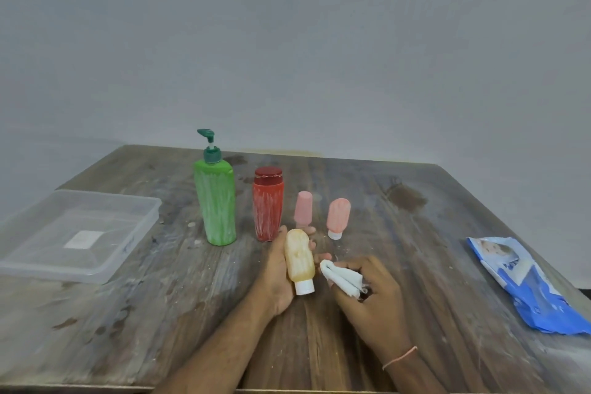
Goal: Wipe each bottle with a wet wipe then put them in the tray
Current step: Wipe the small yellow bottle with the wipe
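Note:
My left hand (277, 278) grips a small yellow bottle (299, 257) with a white cap, held above the table with the cap toward me. My right hand (367, 289) pinches a folded white wet wipe (340, 278) just right of the bottle, close to it. Behind them stand a tall green pump bottle (216, 201), a red bottle (268, 203) and two small pink bottles (303, 209) (338, 216), all streaked with white residue. A clear plastic tray (35, 265) sits at the left and holds no bottles.
A blue wet wipe packet (524, 285) lies near the table's right edge. The wooden table (415, 233) is stained and dusty, with a grey wall behind it.

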The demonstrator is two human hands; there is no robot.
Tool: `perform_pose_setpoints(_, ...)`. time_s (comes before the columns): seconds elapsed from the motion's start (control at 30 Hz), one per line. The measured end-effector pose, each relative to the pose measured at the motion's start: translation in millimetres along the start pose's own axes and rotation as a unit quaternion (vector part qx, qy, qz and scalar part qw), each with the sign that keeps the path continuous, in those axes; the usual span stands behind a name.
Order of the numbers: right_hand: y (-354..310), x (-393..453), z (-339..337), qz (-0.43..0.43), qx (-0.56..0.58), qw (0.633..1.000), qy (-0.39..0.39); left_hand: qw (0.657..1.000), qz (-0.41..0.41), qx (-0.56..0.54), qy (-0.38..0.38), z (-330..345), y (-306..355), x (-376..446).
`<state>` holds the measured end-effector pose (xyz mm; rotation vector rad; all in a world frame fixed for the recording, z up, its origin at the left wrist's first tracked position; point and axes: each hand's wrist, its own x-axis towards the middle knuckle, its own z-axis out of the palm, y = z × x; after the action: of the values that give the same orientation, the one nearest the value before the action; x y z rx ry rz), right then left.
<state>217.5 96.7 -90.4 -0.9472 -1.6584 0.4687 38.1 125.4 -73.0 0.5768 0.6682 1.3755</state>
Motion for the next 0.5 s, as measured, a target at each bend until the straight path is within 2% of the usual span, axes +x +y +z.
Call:
perform_pose_setpoints(0.2, 13.5, 0.2, 7.1, -0.116, -0.123, 0.985, -0.042, 0.999, 0.003, 0.051, -0.004, -0.3, -2.3, -0.4)
perform_pose_setpoints(0.5, 15.7, -3.3, 7.4, -0.149, -0.163, 0.972, -0.074, 0.997, 0.006, 0.082, 0.002, 1.4, -2.0, 1.3)
